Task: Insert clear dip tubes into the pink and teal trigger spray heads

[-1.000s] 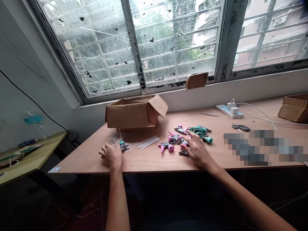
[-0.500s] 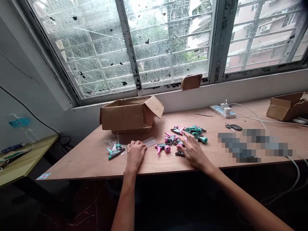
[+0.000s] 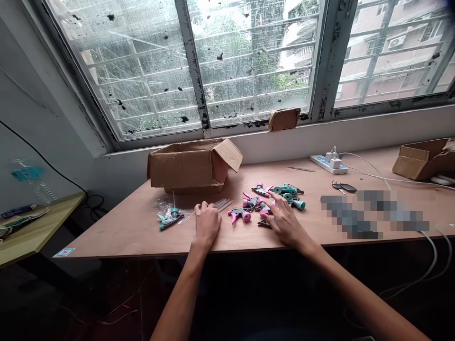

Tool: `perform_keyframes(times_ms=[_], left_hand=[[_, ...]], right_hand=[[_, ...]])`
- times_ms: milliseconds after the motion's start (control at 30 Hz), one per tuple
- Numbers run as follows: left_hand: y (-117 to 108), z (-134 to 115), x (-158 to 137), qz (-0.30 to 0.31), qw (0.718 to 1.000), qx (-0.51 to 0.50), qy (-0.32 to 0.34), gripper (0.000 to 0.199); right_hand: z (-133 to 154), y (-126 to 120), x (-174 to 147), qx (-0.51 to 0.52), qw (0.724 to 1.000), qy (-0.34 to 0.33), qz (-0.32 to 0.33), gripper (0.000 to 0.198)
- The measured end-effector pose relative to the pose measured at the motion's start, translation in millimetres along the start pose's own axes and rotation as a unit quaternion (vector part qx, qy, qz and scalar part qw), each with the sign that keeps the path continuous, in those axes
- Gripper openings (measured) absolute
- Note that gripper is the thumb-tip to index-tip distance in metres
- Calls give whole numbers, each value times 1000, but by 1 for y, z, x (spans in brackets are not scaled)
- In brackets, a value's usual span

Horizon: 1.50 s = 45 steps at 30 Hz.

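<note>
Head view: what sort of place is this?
Probably a small indoor workspace for hand assembly or packing, though I can't be sure: loose spray heads lie on a wooden table, near a cardboard box, beneath a large window.

I have a barred window (image 3: 227, 71) across the back, its glass streaked, and a brown cardboard piece (image 3: 284, 120) propped on the sill. Over to the right I see a power strip (image 3: 320, 162) with two white plugs (image 3: 335, 164) in it, a slim rod (image 3: 301, 169) to its left and a dark key fob (image 3: 348, 188) in front. Pixelation covers some dark items (image 3: 351, 219) nearer me, so I can't say what they are. An open carton (image 3: 410, 163) sits far right; on my left, a blue-labelled clear bottle (image 3: 26, 174) is on a yellowish side table (image 3: 53, 222).
</note>
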<state>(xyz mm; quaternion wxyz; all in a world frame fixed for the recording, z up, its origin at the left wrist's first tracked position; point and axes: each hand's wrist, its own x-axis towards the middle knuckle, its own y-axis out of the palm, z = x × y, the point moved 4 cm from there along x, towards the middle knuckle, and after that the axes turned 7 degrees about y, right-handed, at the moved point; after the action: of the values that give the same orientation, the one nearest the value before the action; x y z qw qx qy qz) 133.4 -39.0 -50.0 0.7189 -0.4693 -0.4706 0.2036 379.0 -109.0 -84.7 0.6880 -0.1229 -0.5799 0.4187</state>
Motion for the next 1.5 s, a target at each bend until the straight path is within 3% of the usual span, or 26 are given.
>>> perform_keyframes(times_ms=[133, 233, 333, 400, 500, 567, 667, 833, 967, 1100, 1267, 1500], left_hand=[[-13, -4, -4, -126, 985, -115, -28, 23], [-17, -35, -9, -185, 953, -230, 67, 18], [-11, -68, -11, -150, 922, -304, 187, 18], [-6, -74, -11, -128, 906, -348, 204, 22], [2, -61, -10, -100, 911, -371, 148, 46], [10, -51, -9, -43, 924, -363, 112, 61], [19, -45, -8, 26, 920, -381, 91, 50], [16, -49, -10, 7, 904, -423, 59, 27], [13, -48, -13, 14, 889, -458, 13, 37], [13, -48, -12, 42, 886, -461, 9, 43], [15, -47, -9, 52, 878, -476, -1, 39], [16, -47, -8, 57, 861, -505, -4, 36]], right_hand=[[7, -5, 4, 79, 997, -11, -25, 45], [15, 1, 7, 163, 986, 28, -3, 51], [26, 11, 8, 254, 965, 51, 35, 48], [30, 12, 9, 306, 950, 57, 29, 41], [27, 9, 9, 352, 932, 84, -6, 42], [21, 9, 9, 374, 920, 112, -10, 40], [16, 14, 10, 390, 911, 137, 8, 33], [18, 15, 12, 349, 928, 132, -16, 38], [19, 13, 10, 347, 926, 143, -37, 39], [22, 15, 7, 394, 907, 151, -12, 37], [26, 17, 4, 456, 880, 135, 12, 30], [29, 18, 4, 465, 878, 103, 52, 28]])
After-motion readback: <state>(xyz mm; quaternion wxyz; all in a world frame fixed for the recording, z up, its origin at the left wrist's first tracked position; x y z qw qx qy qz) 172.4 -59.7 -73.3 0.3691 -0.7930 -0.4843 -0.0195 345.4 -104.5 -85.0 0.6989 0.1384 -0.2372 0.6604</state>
